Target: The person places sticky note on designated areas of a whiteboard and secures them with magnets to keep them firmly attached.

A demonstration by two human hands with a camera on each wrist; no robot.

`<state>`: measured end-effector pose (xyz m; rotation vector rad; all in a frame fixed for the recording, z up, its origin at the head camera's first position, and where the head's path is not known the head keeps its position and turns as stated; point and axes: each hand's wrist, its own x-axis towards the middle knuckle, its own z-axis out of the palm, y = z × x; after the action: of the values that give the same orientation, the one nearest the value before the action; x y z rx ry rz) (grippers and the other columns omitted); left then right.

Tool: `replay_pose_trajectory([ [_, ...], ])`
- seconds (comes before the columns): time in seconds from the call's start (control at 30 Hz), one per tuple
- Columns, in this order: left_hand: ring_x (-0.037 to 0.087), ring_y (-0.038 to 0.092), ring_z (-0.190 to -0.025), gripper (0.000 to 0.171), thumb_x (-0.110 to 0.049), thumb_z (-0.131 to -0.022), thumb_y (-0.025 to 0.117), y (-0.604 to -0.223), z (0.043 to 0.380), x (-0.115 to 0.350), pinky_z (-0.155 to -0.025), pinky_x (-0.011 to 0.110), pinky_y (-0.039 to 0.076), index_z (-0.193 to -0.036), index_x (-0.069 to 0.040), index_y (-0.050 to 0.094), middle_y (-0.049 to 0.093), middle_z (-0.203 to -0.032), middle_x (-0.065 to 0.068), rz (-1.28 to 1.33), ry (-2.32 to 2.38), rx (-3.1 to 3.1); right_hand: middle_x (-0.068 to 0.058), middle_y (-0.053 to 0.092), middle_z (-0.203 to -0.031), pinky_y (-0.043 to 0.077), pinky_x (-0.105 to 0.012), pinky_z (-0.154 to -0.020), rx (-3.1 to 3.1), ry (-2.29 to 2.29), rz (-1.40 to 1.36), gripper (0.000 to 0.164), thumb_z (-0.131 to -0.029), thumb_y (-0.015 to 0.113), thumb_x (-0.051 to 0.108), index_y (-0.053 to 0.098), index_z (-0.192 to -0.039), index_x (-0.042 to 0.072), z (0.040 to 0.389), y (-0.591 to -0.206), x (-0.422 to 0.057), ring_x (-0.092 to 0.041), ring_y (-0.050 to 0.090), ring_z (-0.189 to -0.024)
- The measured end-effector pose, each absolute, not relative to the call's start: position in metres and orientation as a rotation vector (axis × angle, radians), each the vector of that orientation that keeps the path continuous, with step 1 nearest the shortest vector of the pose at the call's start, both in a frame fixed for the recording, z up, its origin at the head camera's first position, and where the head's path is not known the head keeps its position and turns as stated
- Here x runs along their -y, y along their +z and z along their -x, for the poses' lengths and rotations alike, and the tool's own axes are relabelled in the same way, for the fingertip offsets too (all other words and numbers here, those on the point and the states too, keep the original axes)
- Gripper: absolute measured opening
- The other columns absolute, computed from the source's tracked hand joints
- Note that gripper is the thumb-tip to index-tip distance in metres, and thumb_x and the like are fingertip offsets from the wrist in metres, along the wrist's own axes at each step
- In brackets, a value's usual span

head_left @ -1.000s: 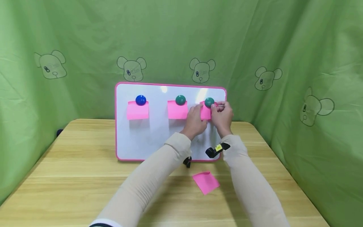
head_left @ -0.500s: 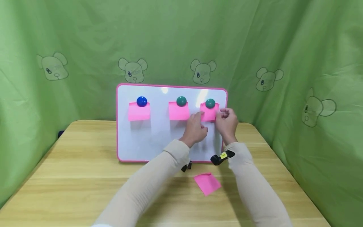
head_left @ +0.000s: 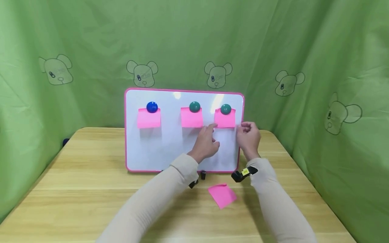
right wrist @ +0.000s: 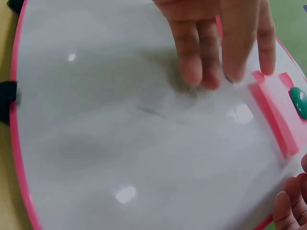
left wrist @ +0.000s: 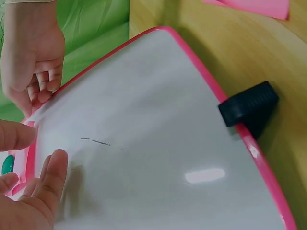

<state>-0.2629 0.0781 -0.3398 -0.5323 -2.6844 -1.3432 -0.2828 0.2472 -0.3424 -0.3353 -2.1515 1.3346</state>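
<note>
The white board [head_left: 170,152] with a pink rim stands upright on the table. Three pink sticky notes hang on it in a row: the left note [head_left: 149,120] under a blue magnet [head_left: 152,107], the middle note [head_left: 191,120] under a green magnet [head_left: 195,107], the right note [head_left: 225,121] under another green magnet [head_left: 226,109]. My left hand [head_left: 206,143] has its index fingertip right at the right note's lower left corner, its fingers extended. At the board's right edge is my right hand [head_left: 249,139], fingers loosely bent; nothing shows in them in the left wrist view [left wrist: 36,62].
A loose pink sticky note [head_left: 222,196] lies on the wooden table [head_left: 76,189] in front of the board. Black feet [left wrist: 249,104] hold the board's lower edge. Behind hangs a green curtain [head_left: 182,37] with bear-head drawings.
My right hand has left the right green magnet, moving right and down to the board's edge. The left hand has slid slightly down and left, uncovering more of the right note.
</note>
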Motion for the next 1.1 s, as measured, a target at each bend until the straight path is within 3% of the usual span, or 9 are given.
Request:
replay_pose_trajectory([
  [0.73, 0.011, 0.051, -0.082, 0.066, -0.009, -0.087, 0.069, -0.377, 0.241, -0.056, -0.066, 0.021, 0.048, -0.145, -0.016, 0.039, 0.048, -0.124, 0.007, 0.718, -1.319, 2.748, -0.011, 0.059, -0.097, 0.045, -0.028, -0.073, 2.303, 1.22, 0.407, 0.022, -0.095, 0.058, 0.019, 0.059, -0.107, 0.0, 0.256, -0.387, -0.295, -0.019, 0.053, -0.084],
  [1.1, 0.01, 0.053, -0.083, 0.072, -0.007, -0.085, 0.071, -0.402, 0.225, -0.051, -0.069, 0.019, 0.048, -0.147, -0.014, 0.036, 0.049, -0.123, 0.01, 0.872, -1.328, 2.801, -0.011, 0.06, -0.095, 0.043, -0.027, -0.067, 2.392, 1.138, 0.448, 0.022, -0.095, 0.056, 0.022, 0.06, -0.105, 0.002, 0.238, -0.411, -0.319, -0.019, 0.054, -0.081],
])
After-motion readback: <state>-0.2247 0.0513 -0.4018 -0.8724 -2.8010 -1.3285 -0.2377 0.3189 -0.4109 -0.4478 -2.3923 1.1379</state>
